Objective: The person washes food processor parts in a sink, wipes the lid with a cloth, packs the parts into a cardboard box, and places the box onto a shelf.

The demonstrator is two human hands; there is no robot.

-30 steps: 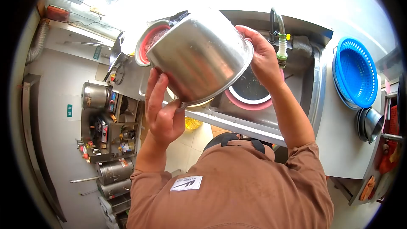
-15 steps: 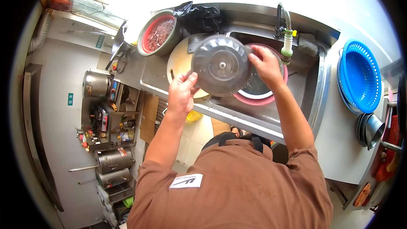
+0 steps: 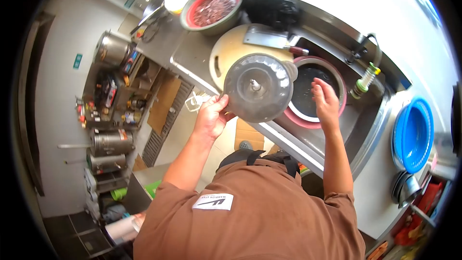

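My left hand (image 3: 211,118) grips the rim of a dark, see-through round plastic container (image 3: 262,98) with a small metal pin at its centre. The container is held above the sink's front edge, partly covering a round cutting board (image 3: 226,50). On that board lies a cleaver (image 3: 267,37) with a dark red handle. My right hand (image 3: 327,103) is off the container, fingers stretched out and holding nothing. It hovers over a pink-rimmed basin (image 3: 342,108) of dark water, in which a white-rimmed bowl (image 3: 308,117) sits.
A grey bowl (image 3: 211,30) with a red colander of reddish meat pieces stands at the back left, beside a black plastic bag (image 3: 274,9). The faucet (image 3: 368,79) rises behind the sink. Blue baskets (image 3: 409,151) and metal bowls (image 3: 409,188) sit on the right.
My right hand has let go of the container and moved right and down, while my left hand still holds it. The camera view has turned, and the cleaver now shows on the board.
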